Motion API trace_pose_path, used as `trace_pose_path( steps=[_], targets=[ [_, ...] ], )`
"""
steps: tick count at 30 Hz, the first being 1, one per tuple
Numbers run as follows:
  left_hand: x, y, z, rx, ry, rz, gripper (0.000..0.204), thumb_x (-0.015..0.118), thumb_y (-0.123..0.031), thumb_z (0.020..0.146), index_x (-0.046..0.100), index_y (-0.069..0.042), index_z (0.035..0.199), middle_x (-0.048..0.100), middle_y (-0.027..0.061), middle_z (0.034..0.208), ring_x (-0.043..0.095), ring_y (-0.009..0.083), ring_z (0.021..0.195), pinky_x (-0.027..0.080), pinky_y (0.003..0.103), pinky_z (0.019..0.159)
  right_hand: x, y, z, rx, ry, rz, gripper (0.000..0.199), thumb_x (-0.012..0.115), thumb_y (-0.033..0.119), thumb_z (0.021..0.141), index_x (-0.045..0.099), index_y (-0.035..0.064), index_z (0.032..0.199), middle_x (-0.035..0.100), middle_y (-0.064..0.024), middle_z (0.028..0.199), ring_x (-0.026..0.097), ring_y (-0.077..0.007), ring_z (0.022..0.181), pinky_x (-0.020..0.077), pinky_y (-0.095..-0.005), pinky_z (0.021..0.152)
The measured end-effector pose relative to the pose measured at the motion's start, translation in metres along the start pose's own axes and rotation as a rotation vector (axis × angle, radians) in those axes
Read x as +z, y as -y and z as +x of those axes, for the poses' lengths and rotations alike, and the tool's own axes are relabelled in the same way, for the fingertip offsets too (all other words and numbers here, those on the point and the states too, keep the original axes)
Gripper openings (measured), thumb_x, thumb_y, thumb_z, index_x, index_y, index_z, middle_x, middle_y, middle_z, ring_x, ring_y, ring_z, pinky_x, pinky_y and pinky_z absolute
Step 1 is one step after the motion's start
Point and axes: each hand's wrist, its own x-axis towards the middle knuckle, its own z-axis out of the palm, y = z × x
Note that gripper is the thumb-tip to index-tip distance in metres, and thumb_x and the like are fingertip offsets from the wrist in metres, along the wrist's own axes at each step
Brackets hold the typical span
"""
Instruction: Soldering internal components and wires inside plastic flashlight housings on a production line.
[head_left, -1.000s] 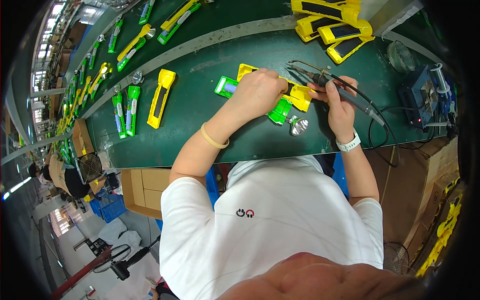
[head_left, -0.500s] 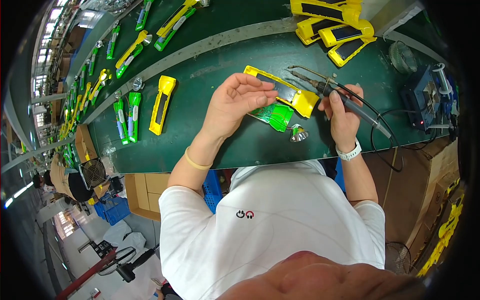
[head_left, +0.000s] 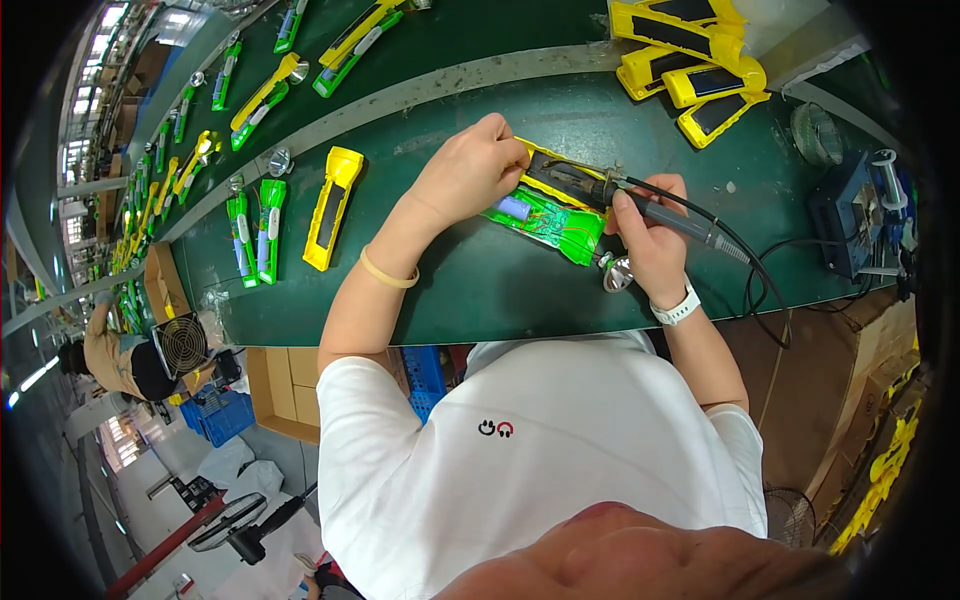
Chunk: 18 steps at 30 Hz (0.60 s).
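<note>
My right hand (head_left: 652, 240) grips a soldering iron (head_left: 690, 222) with a grey and black handle. The iron's thin metal end reaches left over a yellow flashlight half-shell (head_left: 570, 178) that has a dark panel inside. My left hand (head_left: 478, 168) is closed in a pinch at the far left end of that half-shell; what the fingertips hold is hidden. Alongside, nearer to me, lies a green half-shell (head_left: 578, 240) containing a circuit board, thin wires and a blue-purple battery (head_left: 512, 208). A shiny reflector (head_left: 618, 273) sits at its right end, beside my right wrist.
Left of my hands lie a yellow half-shell (head_left: 332, 208) and green half-shells (head_left: 270, 225). Yellow shells (head_left: 705, 70) are piled at the back right. A blue soldering station (head_left: 850, 215) and a wire coil (head_left: 815, 133) stand right. A ledge (head_left: 440, 88) crosses behind.
My left hand has gone from loosely curled to a pinch, farther away. My right hand has brought the iron left over the yellow half-shell. The green half-shell now shows its board and battery.
</note>
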Motion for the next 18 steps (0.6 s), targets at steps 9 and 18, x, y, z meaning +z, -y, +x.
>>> trace_pose_path(
  steps=[9,18],
  targets=[
    [0.0,-0.004,0.003,0.02,0.007,0.054,0.004,0.06,-0.003,0.071,0.061,-0.002,0.074,0.049,0.0122,0.081,0.056,0.0285,0.072,0.048,0.036,0.066,0.004,-0.001,0.003,0.02,0.058,-0.053,0.022,0.059,0.003,0.084,0.039,0.0049,0.094,0.052,-0.0025,0.077,0.054,-0.0077,0.062,0.0431,-0.0192,0.056],
    [0.001,-0.005,0.007,0.005,0.04,0.069,0.008,0.062,-0.002,0.07,0.058,-0.004,0.077,0.047,0.0102,0.084,0.054,0.0268,0.072,0.046,0.034,0.065,-0.018,0.003,-0.005,-0.021,-0.027,0.142,0.023,0.054,0.005,0.088,0.035,0.0053,0.101,0.052,-0.0073,0.08,0.056,-0.0107,0.056,0.0398,-0.0197,0.043]
  ],
)
